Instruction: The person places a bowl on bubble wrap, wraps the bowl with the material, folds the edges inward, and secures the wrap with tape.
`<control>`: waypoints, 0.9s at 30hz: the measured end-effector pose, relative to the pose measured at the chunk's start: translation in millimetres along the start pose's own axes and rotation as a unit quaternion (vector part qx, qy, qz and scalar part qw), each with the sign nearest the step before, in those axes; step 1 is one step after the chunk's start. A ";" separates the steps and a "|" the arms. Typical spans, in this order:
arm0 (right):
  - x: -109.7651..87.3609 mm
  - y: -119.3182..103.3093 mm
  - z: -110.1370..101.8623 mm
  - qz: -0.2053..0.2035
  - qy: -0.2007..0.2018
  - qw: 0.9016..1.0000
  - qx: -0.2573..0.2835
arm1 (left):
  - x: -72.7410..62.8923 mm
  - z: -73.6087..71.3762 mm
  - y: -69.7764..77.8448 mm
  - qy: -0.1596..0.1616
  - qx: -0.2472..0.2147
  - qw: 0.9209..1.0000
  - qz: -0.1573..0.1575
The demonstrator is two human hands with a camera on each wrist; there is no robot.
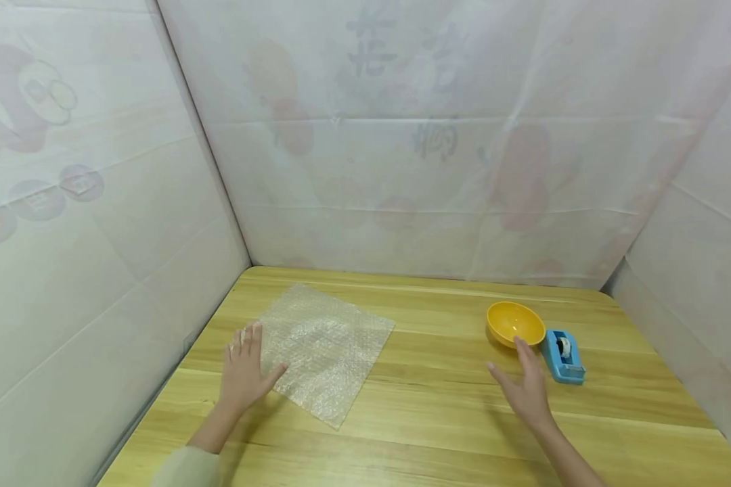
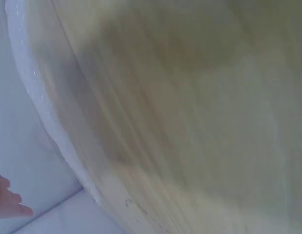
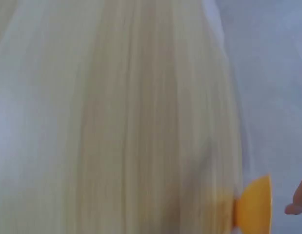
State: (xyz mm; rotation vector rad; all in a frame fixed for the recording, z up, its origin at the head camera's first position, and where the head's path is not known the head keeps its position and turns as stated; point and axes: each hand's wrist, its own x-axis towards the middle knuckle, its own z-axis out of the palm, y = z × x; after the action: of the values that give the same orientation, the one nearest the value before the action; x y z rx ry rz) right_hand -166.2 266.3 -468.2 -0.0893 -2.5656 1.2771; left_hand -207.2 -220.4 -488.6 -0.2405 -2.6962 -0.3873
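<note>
A square sheet of bubble wrap [image 1: 325,348] lies flat on the wooden table, left of centre. Over its left edge is my left hand [image 1: 244,372], fingers extended and thumb spread toward the sheet; whether it touches is unclear. On the right stands a yellow bowl [image 1: 514,323], also partly seen in the right wrist view as a yellow shape [image 3: 254,207]. My right hand [image 1: 526,391] is just in front of the bowl, thumb and fingers apart, holding nothing. Beside the bowl sits a blue tape dispenser [image 1: 564,357] with a roll of tape in it.
The wooden table [image 1: 414,419] has pale printed curtains [image 1: 365,169] behind it and on both sides. In the left wrist view, the fingertips [image 2: 9,197] show at the lower left, with blurred tabletop filling most of the picture.
</note>
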 end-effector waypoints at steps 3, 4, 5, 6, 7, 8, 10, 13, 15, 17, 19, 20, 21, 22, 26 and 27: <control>-3.4 -16.2 7.2 0.062 -0.035 0.996 0.053 | 5.4 0.4 -8.9 0.021 -0.001 1.000 -0.005; -5.0 -20.4 10.5 0.070 -0.045 0.995 0.062 | 7.1 0.4 -11.9 0.027 0.000 1.000 -0.005; -6.5 -23.9 14.2 0.072 -0.055 0.993 0.070 | 8.5 0.6 -15.1 0.032 0.001 0.999 -0.005; -8.2 -26.5 18.5 0.066 -0.062 0.993 0.076 | 9.7 0.8 -18.0 0.038 0.001 0.999 -0.004; -10.1 -28.5 23.3 0.055 -0.066 0.993 0.081 | 10.6 0.9 -20.7 0.044 -0.001 0.999 -0.004; -11.8 -29.9 28.5 0.040 -0.068 0.993 0.087 | 11.1 1.1 -23.2 0.048 -0.002 0.999 -0.003; -15.9 -33.2 39.0 0.017 -0.071 0.993 0.093 | 11.5 1.7 -27.8 0.052 -0.010 0.999 -0.003; -21.3 -38.4 54.5 -0.002 -0.076 0.991 0.110 | 11.2 2.3 -32.0 0.046 -0.028 0.998 -0.011; -24.1 -42.5 63.7 0.001 -0.082 0.989 0.125 | 11.1 2.8 -33.4 0.032 -0.037 0.999 -0.019; -26.9 -46.2 71.9 0.012 -0.090 0.986 0.139 | 11.2 2.6 -34.0 0.019 -0.042 0.999 -0.027; -29.3 -49.9 79.7 0.024 -0.095 0.984 0.151 | 12.1 1.8 -34.8 0.009 -0.045 0.998 -0.032; -30.6 -51.7 83.3 0.028 -0.097 0.983 0.156 | 12.5 1.5 -35.5 0.004 -0.047 0.998 -0.035; -31.8 -53.3 87.0 0.031 -0.100 0.981 0.162 | 12.9 0.9 -36.0 0.000 -0.049 0.998 -0.037; -33.1 -54.8 90.6 0.032 -0.100 0.981 0.164 | 13.3 0.3 -36.6 -0.004 -0.051 0.998 -0.040; -38.8 -60.2 104.6 0.020 -0.119 0.978 0.169 | 12.9 -0.3 -40.5 -0.019 -0.053 0.997 -0.056; -40.2 -61.3 108.0 0.014 -0.125 0.977 0.169 | 12.7 -0.3 -41.3 -0.021 -0.052 0.997 -0.059</control>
State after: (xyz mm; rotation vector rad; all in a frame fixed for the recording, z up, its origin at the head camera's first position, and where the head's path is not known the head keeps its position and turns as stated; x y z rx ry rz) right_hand -152.6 138.3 -490.3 0.1118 -2.5047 1.8193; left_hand -227.7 -258.2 -492.6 -0.1200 -2.7432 -0.5652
